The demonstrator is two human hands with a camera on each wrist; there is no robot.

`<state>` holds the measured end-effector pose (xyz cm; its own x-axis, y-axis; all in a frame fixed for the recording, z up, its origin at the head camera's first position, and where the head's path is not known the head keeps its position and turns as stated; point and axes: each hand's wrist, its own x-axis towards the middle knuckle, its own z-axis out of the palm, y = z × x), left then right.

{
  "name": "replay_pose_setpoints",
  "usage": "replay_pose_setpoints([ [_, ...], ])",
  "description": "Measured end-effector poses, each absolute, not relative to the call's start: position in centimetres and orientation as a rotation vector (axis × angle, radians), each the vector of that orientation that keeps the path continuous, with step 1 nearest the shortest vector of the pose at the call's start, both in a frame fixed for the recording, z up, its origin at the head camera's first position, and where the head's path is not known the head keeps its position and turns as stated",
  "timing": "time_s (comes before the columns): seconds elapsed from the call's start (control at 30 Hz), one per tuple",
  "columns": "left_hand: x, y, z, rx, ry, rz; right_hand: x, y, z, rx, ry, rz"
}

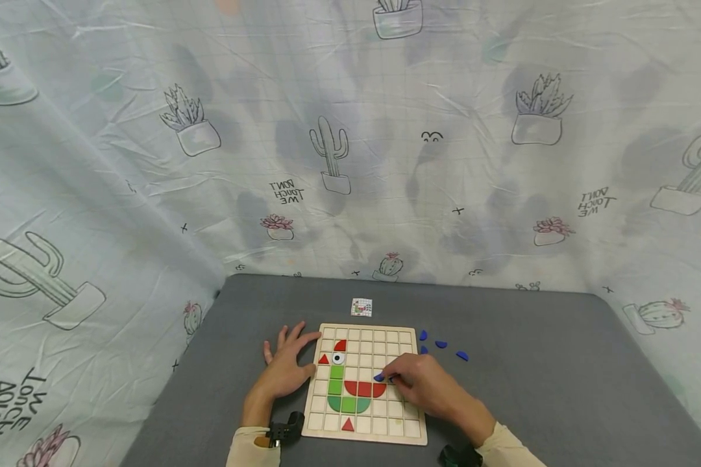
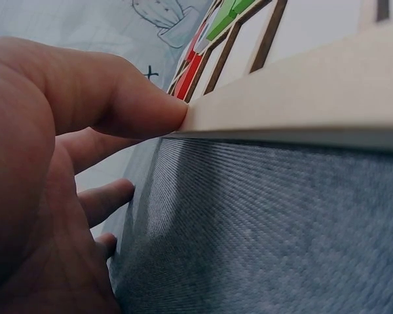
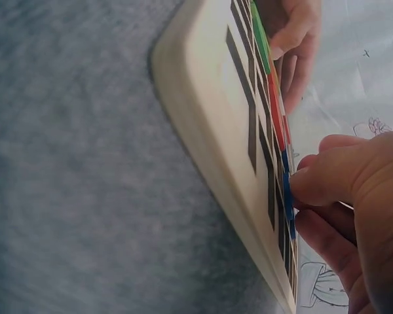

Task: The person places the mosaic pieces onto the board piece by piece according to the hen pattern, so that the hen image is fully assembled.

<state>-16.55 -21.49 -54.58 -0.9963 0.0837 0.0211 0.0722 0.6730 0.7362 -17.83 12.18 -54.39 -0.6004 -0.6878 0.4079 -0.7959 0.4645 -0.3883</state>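
A wooden grid board (image 1: 394, 408) lies on the table, with coloured pieces in several of its cells. At the board's left edge, my left hand (image 1: 285, 366) has its fingers spread; the thumb (image 2: 144, 108) touches the wooden rim. Over the board's right half, my right hand (image 1: 429, 383) pinches a blue half-round piece (image 3: 288, 193) between thumb and fingers, low over the grid. Another blue half-round piece (image 1: 379, 377) lies just left of those fingertips, above the red row (image 1: 364, 389). My fingers partly hide the pinched piece.
Several loose blue half-round pieces, one of them a blue piece (image 1: 462, 356), lie right of the board. A small picture card (image 1: 361, 307) is behind it. Green squares (image 1: 335, 387), a round eye piece (image 1: 338, 358) and a red triangle (image 1: 347, 425) sit on the grid. A printed curtain (image 1: 385, 194) hangs behind.
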Motion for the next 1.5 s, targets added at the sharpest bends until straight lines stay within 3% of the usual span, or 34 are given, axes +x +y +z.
replay_pose_setpoints([
  [0.57, -16.5, -21.5, -54.4, 0.125, 2.867, 1.243, -17.9, 13.4, -54.6, 1.296, -2.327, 0.976],
  [1.0, -16.4, -21.2, -54.1, 0.117, 2.868, 1.246, -19.2, 17.4, -53.3, 0.869, -2.447, 1.097],
  [1.5, -16.3, -21.2, -54.2, 0.123, 2.865, 1.25, -21.6, 21.5, -55.7, 0.618, -2.556, 1.056],
])
